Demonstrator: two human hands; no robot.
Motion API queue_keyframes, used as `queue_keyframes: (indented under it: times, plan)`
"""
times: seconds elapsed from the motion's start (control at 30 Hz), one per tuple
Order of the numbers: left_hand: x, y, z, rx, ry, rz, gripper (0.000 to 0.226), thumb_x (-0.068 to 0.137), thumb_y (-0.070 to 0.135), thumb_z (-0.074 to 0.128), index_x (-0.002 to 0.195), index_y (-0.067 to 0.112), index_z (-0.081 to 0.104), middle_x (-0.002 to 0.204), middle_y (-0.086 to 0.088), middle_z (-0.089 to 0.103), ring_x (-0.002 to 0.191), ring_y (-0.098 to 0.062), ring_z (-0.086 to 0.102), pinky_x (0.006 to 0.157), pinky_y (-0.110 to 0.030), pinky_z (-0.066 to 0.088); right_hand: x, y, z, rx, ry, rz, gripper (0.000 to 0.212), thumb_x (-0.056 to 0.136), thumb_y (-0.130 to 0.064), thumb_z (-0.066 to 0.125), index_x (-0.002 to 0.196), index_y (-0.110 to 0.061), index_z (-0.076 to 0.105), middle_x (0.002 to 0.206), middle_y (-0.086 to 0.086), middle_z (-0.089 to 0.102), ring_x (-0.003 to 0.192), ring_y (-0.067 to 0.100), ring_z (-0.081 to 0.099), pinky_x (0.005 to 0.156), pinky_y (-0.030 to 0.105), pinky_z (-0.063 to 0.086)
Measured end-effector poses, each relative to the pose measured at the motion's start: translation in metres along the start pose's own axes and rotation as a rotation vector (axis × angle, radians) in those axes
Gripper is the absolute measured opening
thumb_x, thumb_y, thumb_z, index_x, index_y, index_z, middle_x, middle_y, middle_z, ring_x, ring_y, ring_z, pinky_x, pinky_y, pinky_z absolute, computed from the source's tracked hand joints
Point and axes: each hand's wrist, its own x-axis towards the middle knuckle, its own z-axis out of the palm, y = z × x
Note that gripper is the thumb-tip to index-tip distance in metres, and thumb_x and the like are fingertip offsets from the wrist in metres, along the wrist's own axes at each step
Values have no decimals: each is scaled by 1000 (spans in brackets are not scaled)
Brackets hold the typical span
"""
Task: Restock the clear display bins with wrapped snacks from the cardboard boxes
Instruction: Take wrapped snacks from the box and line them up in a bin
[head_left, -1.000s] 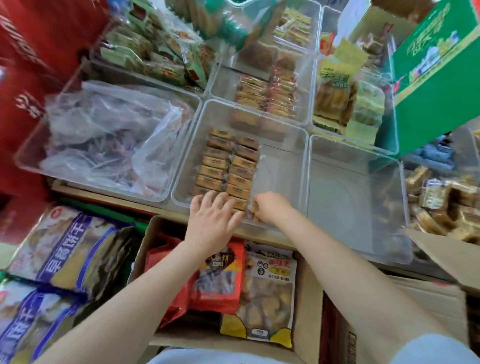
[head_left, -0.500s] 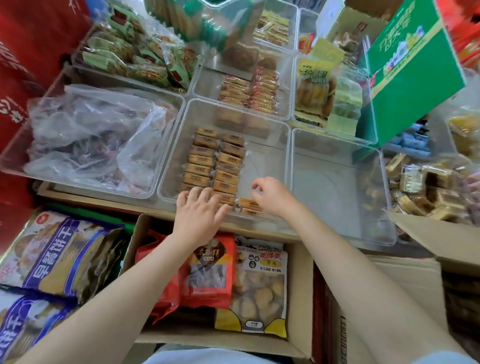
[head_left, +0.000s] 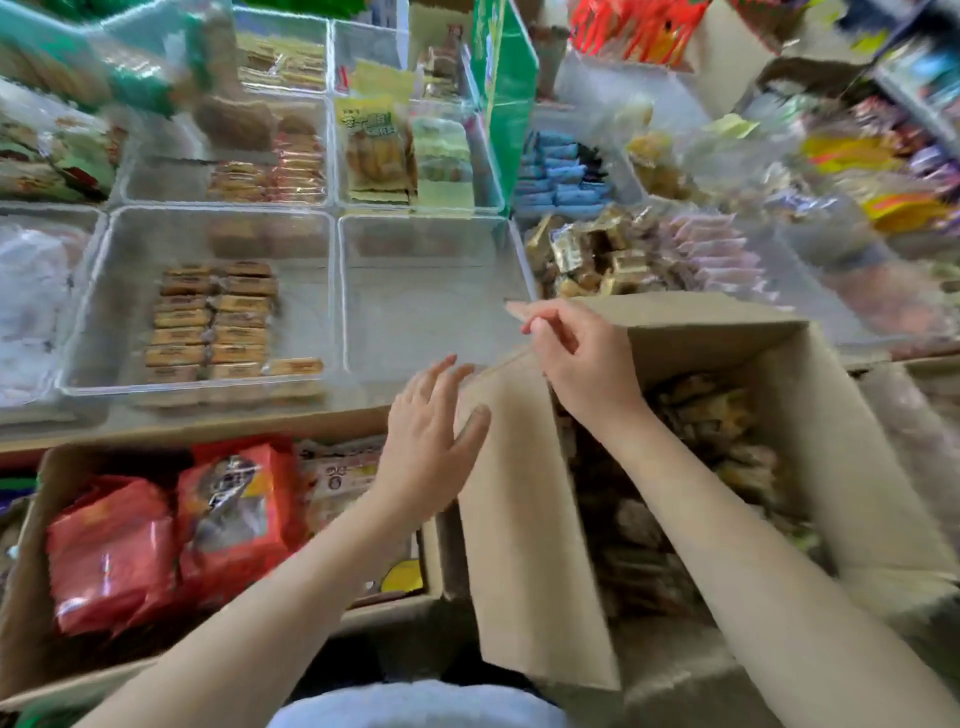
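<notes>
Two hands work at one open cardboard box (head_left: 524, 545) of wrapped snacks (head_left: 696, 410), blurred and hard to count. The right hand (head_left: 582, 358) pinches the box's left flap at its top edge; the left hand (head_left: 426, 436) has fingers spread open against that flap. Left of the box, one clear bin (head_left: 109, 291) holds two rows of biscuits (head_left: 213, 322); the bin (head_left: 431, 291) beside the box looks bare.
</notes>
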Motion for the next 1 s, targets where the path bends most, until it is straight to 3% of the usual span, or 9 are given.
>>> queue_keyframes:
  times: [0.1, 0.17, 0.23, 0.37, 0.47, 0.63, 0.8, 0.9, 1.0]
  plan:
    - [-2, 58, 29, -27, 7, 38, 55, 101, 45, 45, 151, 25, 35, 163, 0, 26, 152, -19, 18, 124, -46, 15, -20, 46, -39, -33, -27, 100, 18, 97, -19, 54, 86, -18, 68, 67, -15, 60, 64, 5, 59, 63, 23, 48]
    - [-2, 86, 47, -4, 0, -16, 60, 101, 42, 49, 155, 27, 28, 167, 2, 16, 153, -13, 9, 125, -37, 4, -28, 79, -53, -126, -183, 170, 19, 97, -25, 52, 90, -21, 68, 77, -13, 65, 74, 7, 61, 70, 30, 52]
    - [-2, 102, 67, 43, 7, -75, 69, 99, 42, 52, 158, 22, 21, 168, 2, 6, 153, -11, 3, 116, -24, -3, -34, 109, -61, -238, -388, 213, 20, 99, -28, 50, 100, -21, 69, 95, -6, 69, 87, 12, 63, 78, 36, 55]
    - [-7, 104, 94, 263, 19, -64, 77, 97, 38, 54, 159, 16, 14, 169, -7, -7, 155, -23, -10, 126, -42, 2, -39, 153, -54, -375, -696, 194, 15, 99, -28, 54, 101, -24, 68, 103, -1, 68, 90, 15, 64, 80, 35, 57]
    - [-7, 104, 97, 293, 4, -57, 78, 98, 32, 56, 160, 17, 12, 169, -4, 0, 155, -22, -11, 124, -37, 1, -35, 176, -35, -427, -846, 176, 14, 98, -24, 56, 87, -29, 64, 97, -2, 66, 88, 18, 64, 78, 36, 57]
    - [-16, 96, 95, 38, 105, -126, 73, 97, 12, 57, 158, 24, 21, 168, 11, 0, 153, -5, 2, 122, -25, 10, -34, 208, 13, -442, -830, 74, 26, 94, -14, 60, 120, -17, 63, 120, 5, 63, 110, 27, 62, 87, 34, 52]
    - [-16, 88, 97, -72, 148, -215, 74, 96, 6, 56, 157, 33, 25, 167, 14, 12, 151, 1, 9, 123, -27, 13, -42, 226, 75, -522, -924, -17, 57, 96, -17, 58, 150, -19, 38, 149, 10, 40, 134, 32, 43, 107, 41, 41]
    - [-15, 89, 98, -53, 149, -209, 75, 95, 7, 56, 158, 33, 23, 167, 14, 13, 150, 3, 9, 119, -20, 11, -46, 227, 90, -616, -945, -61, 62, 95, -16, 58, 151, -20, 33, 149, 11, 30, 133, 34, 38, 103, 48, 44]
    - [-16, 89, 100, -51, 156, -211, 76, 94, 7, 56, 158, 33, 23, 167, 15, 13, 150, 4, 9, 116, -14, 10, -44, 229, 90, -693, -940, -155, 62, 92, -16, 62, 149, -18, 37, 148, 12, 33, 133, 34, 39, 107, 49, 40]
